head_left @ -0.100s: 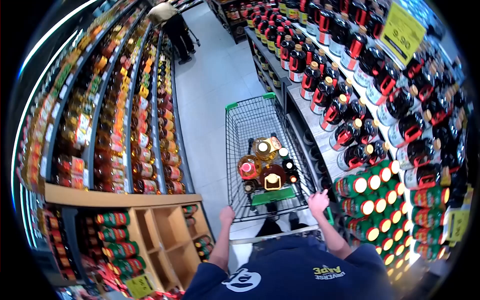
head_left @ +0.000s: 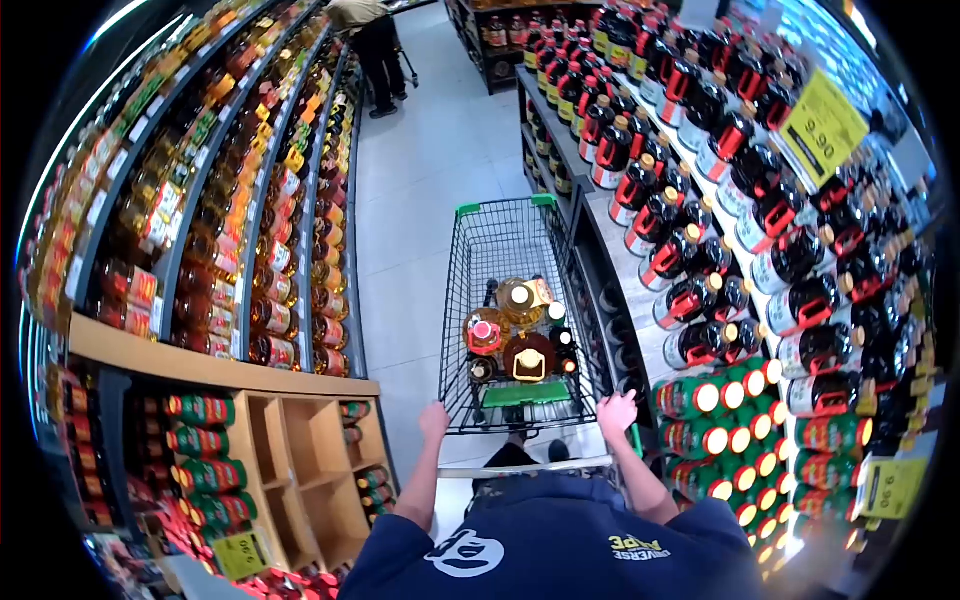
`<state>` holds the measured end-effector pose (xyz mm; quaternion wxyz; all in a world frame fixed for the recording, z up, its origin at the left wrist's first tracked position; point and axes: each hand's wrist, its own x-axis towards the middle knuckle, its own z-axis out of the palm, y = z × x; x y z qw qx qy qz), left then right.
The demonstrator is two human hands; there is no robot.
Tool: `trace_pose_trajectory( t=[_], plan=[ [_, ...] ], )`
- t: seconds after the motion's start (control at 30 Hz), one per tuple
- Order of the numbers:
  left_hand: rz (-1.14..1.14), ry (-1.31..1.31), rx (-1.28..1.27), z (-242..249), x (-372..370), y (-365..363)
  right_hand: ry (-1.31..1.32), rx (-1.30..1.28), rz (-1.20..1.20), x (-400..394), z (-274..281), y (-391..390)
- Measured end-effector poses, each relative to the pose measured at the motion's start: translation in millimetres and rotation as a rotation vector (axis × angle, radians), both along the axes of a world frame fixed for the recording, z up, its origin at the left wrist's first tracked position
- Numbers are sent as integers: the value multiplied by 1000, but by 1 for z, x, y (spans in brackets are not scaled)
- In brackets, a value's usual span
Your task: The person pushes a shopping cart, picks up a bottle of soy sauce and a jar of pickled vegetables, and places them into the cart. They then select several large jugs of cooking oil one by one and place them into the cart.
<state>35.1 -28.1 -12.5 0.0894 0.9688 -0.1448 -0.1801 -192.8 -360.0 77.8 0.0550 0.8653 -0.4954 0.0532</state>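
A wire shopping cart (head_left: 465, 250) with green corners stands right in front of me. My left hand (head_left: 434, 420) is closed at the cart's near left corner, and my right hand (head_left: 616, 412) is closed at its near right corner. What exactly the fingers wrap round is too small to make out. Inside the cart's near end several bottles stand together: a bottle of yellow oil (head_left: 522, 310), one with a pink cap (head_left: 484, 335) and a dark one with a pale cap (head_left: 530, 362). A green panel (head_left: 527, 391) lies just behind them, nearer to me.
Shelves of oil bottles (head_left: 280, 260) line the left side, ending in a wooden rack (head_left: 310, 440). Dark bottles (head_left: 690, 270) and green jars (head_left: 700, 435) fill the right display. A person (head_left: 377, 60) stands up the aisle floor (head_left: 430, 150).
The view has shifted slightly, so the shelves and the person sit at other places in the frame. Both my hands are still at the cart's near corners.
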Motion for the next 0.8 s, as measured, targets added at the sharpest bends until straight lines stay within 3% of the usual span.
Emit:
trace_pose_trajectory(
  t=[0.2,0.4,0.57,0.8],
  plan=[
    [9,-92,-61,-10,15,9,48,-6,13,16,2,4],
    [39,-90,-80,-13,49,-1,111,94,-24,52,8,-8],
    [37,10,-33,6,73,-8,150,68,-34,77,9,-10],
    [7,-12,-75,-4,110,-15,165,48,-95,110,9,-13]
  ],
)
